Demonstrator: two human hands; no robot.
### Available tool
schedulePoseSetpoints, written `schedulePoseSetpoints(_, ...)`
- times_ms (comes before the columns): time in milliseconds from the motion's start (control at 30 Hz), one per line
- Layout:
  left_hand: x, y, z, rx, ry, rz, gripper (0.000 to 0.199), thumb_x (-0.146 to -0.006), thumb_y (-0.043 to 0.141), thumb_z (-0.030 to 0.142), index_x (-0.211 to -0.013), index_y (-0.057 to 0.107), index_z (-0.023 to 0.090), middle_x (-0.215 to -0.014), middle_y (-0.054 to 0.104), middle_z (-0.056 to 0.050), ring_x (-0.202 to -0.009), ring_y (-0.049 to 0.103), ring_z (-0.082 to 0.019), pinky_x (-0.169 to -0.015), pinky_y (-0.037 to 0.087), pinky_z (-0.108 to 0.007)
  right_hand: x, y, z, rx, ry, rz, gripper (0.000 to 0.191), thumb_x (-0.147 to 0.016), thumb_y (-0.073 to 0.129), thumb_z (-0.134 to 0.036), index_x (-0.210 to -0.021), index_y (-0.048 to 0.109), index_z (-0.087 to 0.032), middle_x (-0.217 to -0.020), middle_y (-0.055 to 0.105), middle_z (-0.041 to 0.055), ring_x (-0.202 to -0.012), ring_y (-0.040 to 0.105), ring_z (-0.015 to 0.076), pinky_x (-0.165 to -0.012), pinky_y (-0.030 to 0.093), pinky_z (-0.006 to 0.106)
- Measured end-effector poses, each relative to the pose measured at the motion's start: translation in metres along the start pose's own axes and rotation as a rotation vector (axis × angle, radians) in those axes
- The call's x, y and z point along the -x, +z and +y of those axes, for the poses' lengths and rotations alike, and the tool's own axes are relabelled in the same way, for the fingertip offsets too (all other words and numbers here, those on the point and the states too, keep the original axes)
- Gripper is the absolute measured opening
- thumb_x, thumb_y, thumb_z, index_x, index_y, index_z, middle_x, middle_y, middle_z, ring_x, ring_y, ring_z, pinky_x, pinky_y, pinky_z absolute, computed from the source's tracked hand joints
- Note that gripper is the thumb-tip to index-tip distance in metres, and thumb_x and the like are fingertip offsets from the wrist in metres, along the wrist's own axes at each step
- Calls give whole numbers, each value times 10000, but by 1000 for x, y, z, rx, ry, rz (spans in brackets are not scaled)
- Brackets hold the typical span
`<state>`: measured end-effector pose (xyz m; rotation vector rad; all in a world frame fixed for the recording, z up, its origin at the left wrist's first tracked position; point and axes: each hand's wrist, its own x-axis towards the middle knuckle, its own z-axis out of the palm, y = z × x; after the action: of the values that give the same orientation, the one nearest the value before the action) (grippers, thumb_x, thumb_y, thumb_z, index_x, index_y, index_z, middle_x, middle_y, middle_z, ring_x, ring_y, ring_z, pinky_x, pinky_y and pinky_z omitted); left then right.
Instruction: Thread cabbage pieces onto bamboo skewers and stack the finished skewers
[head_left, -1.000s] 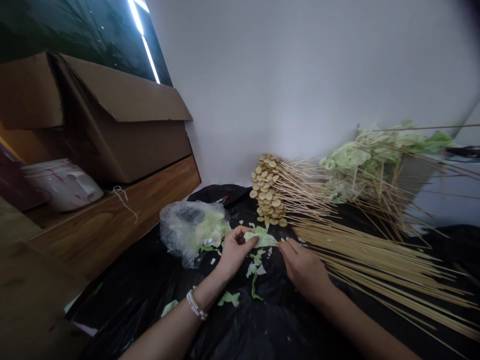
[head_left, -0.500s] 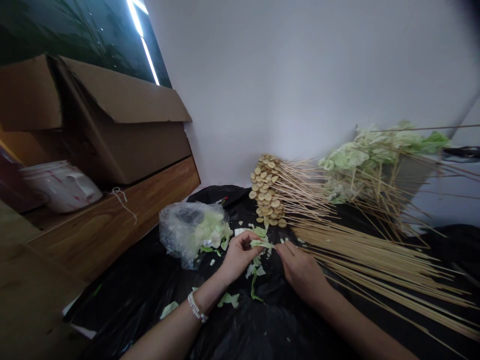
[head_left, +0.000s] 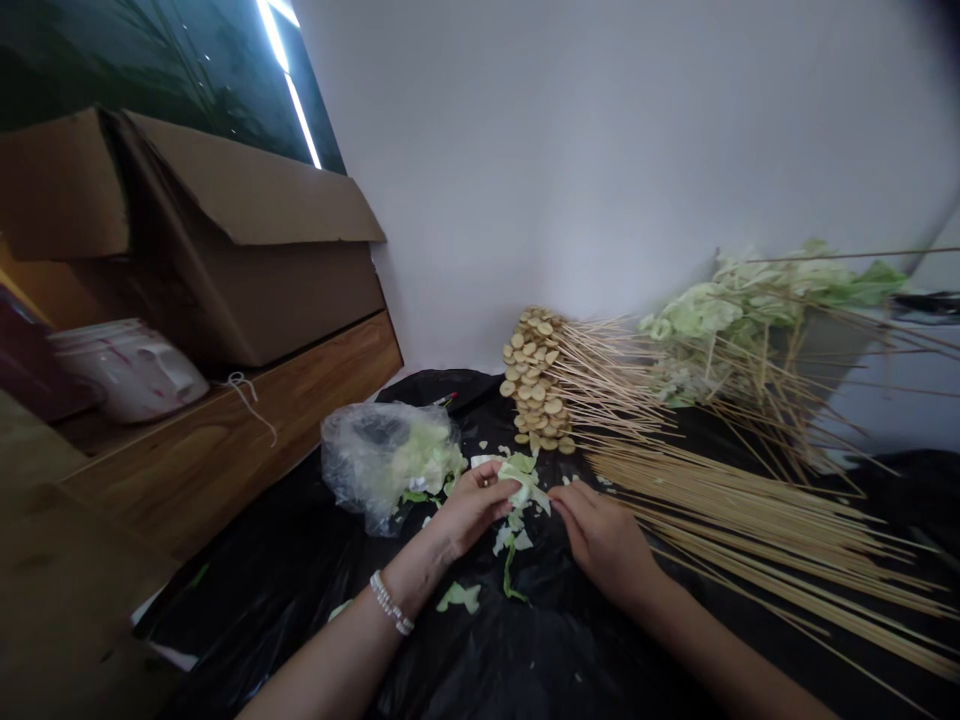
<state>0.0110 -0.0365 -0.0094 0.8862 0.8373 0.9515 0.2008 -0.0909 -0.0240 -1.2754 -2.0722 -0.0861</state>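
Observation:
A pale green piece of cabbage leaf spans the gap between my hands. My left hand, with a beaded bracelet at its wrist, is closed on the leaf between thumb and fingers. At the leaf's right edge, my right hand is closed in a pinch; whether a thin stick is also in it I cannot tell. Torn cabbage scraps lie beneath the hands. Left of them sits a clear plastic bag with more cabbage inside.
Sticks with round potato-like slices are stacked by the wall. Bare bamboo skewers lie to the right, and skewered cabbage leaves heap behind them. Black plastic sheeting covers the surface. A cardboard box and white mug stand left.
The cabbage leaf, a narrow strip before, now shows broader and more spread out between my hands. My left hand has turned slightly, thumb over the leaf; my right hand has barely moved.

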Motion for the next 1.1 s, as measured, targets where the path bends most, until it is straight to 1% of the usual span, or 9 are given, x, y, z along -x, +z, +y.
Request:
schedulePoseSetpoints(67,1,-1,2,49,-33,-40,340,-583,842,191,-858,646,150,-785,660,0,-659,606,-82,-645,473,-198,-1,-1,0,-51,18,-11,245,-969,364,-191,-955,608,-198,-838,613,21,-759,583,120,-706,400,222)
schedulePoseSetpoints(167,2,-2,5,69,-30,-104,298,-632,801,169,-893,659,146,-783,660,-12,-663,608,-94,-653,486,-218,-2,-2,-1,-101,27,-14,244,-968,361,-197,-972,605,-198,-851,615,26,-778,590,127,-732,421,234)
schedulePoseSetpoints(300,1,-4,6,90,-31,-80,289,-629,782,159,-889,658,156,-780,665,-18,-642,605,-102,-669,497,-248,-2,-3,0,-137,34,3,240,-967,363,-203,-960,603,-198,-851,615,32,-781,592,132,-737,435,243)
schedulePoseSetpoints(467,0,-3,7,48,-58,-43,256,-608,789,155,-831,665,137,-684,612,8,-550,536,-60,-638,475,-225,-2,-4,1,-164,2,-8,245,-968,360,-198,-961,604,-196,-847,611,32,-781,590,133,-742,442,247)
schedulePoseSetpoints(567,1,-2,9,38,-63,-85,293,-624,762,141,-905,678,142,-665,580,20,-529,494,-45,-622,455,-211,-2,-4,0,-166,-9,-5,238,-965,365,-194,-965,603,-195,-846,609,31,-779,590,134,-738,444,251)
schedulePoseSetpoints(667,2,-2,10,37,-55,-126,292,-632,735,124,-917,680,150,-628,533,34,-533,473,-43,-615,437,-200,-3,-5,-1,-163,-24,10,239,-962,365,-179,-956,603,-191,-837,611,33,-766,590,133,-734,449,252)
schedulePoseSetpoints(867,2,-7,8,45,-71,-139,346,-601,721,88,-937,679,154,-649,546,16,-564,504,-64,-598,435,-197,-2,-4,-2,-195,-60,9,241,-958,361,-157,-970,600,-185,-846,619,43,-786,594,136,-751,459,256)
schedulePoseSetpoints(1000,3,-8,8,74,-102,-167,323,-611,724,82,-923,687,157,-621,536,19,-547,496,-65,-568,435,-188,-1,-3,-2,-205,-64,-11,248,-962,353,-167,-973,600,-189,-842,615,40,-785,591,133,-745,459,252)
schedulePoseSetpoints(1100,3,-6,7,60,-91,-172,288,-631,749,111,-910,692,155,-628,536,18,-543,485,-60,-572,448,-189,0,-1,-2,-203,-61,-23,251,-963,349,-167,-969,600,-185,-840,615,43,-787,594,135,-742,461,252)
